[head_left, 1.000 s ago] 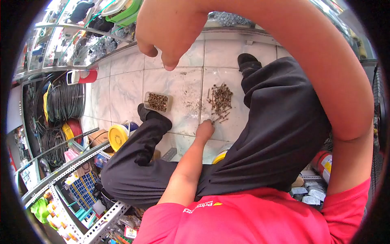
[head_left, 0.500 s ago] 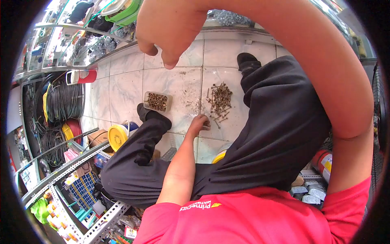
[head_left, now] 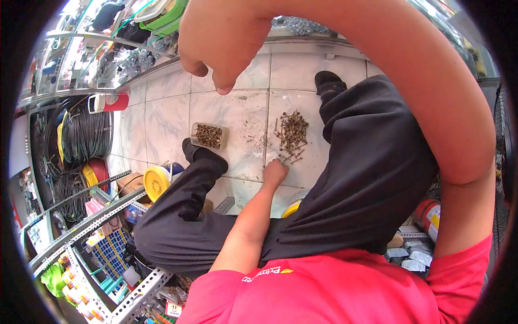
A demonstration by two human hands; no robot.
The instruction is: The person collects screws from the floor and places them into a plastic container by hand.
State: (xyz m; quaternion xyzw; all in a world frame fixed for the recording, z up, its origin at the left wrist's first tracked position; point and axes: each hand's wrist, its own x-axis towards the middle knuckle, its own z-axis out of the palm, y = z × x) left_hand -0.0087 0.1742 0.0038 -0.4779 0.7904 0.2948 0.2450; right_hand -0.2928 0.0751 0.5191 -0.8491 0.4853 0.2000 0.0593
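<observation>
My left hand [head_left: 275,174] is low over the tiled floor, at the near edge of a loose pile of brownish screws or nails [head_left: 293,131]. Its fingertips point toward the pile and are too small and hidden to show whether they grip one. Close to the camera, my right hand [head_left: 224,48] hangs at the top with bent fingers apart and nothing visible between them. A small clear rectangular container [head_left: 225,138] full of similar brownish pieces stands left of the pile, beside my left foot.
Glass shelving [head_left: 81,89] runs along the top left. Black cable coils [head_left: 86,135], a red-and-white container [head_left: 110,102] and a yellow-lidded bucket [head_left: 156,183] are at the left. My legs [head_left: 372,162] flank the floor area. A metal rack [head_left: 129,297] stands lower left.
My left hand moved back from the pile's edge toward the left, then returned to its near edge. My right hand has barely moved.
</observation>
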